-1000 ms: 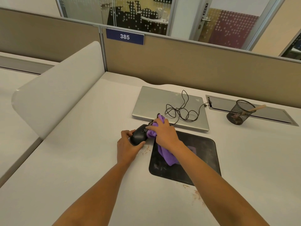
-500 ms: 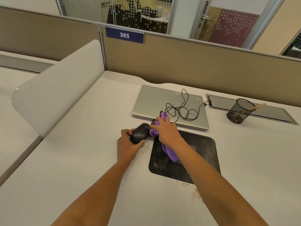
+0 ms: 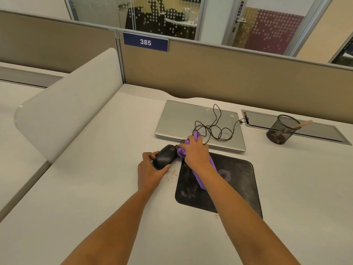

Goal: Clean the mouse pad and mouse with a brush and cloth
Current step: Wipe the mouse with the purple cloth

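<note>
Honestly, with the left grip (image 3: 150,171) holding the mouse (image 3: 164,157) and the right grip (image 3: 196,152) clutching the cloth (image 3: 181,153), I'd wipe lightly front to back.

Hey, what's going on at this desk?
A person is wiping a mouse. The left hand grips the black mouse just left of the mouse pad, while the right hand presses a bunched purple cloth against its front. The cloth's tail lies on the dusty pad. A wooden handle, probably the brush, sticks out of a mesh cup.
</note>
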Tool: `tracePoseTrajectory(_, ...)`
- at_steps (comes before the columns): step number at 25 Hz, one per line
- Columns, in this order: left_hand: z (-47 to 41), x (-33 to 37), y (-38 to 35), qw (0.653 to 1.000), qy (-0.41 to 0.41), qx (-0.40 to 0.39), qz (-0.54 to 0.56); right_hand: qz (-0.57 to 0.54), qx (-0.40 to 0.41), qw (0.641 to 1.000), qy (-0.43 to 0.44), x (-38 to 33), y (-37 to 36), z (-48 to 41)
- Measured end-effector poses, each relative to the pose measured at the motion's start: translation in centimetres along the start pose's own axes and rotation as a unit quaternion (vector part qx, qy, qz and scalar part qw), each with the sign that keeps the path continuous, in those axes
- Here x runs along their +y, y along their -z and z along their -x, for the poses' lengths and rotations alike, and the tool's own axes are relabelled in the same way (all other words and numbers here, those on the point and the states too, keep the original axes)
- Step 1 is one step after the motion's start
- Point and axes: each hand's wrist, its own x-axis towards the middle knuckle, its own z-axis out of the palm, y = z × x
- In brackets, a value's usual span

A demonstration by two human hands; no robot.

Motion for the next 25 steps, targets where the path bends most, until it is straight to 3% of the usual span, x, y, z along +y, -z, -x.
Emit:
tracePoseTrajectory(3, 0.1, 0.0, -0.1, 1.0, -0.004, 0.005, -0.004, 0.069, 0.023, 0.997, 0.036, -0.5, -0.1, -0.1)
tracePoseTrajectory(6, 0.1, 0.1, -0.1, 1.0, -0.008, 0.004, -0.001, 0.069, 0.03, 0.994, 0.076, -0.4, -0.2, 0.7)
tracePoseTrajectory(10, 0.2, 0.0, 0.0, 1.0, -0.015, 0.003, 0.005, -0.092, -0.009, 0.986, 0.136, 0.6, -0.6, 2.1)
tracePoseTrajectory(14, 0.1, -0.1, 0.0, 1.0, -0.008, 0.001, -0.002, -0.237, 0.01, 0.971, 0.001, 1.9, -0.7, 1.7)
tracePoseTrajectory(16, 0.1, -0.1, 0.0, 1.0, -0.012, 0.0, -0.002, -0.206, 0.011, 0.978, -0.002, 0.7, -0.7, 1.6)
tracePoseTrajectory(20, 0.1, -0.3, 0.0, 1.0, -0.025, 0.003, 0.005, -0.085, -0.01, 0.993, 0.078, -0.9, -0.4, 2.1)
tracePoseTrajectory(25, 0.1, -0.2, 0.1, 0.999, -0.027, -0.001, 0.032, -0.002, -0.037, 0.972, 0.233, -1.5, 1.5, 3.4)
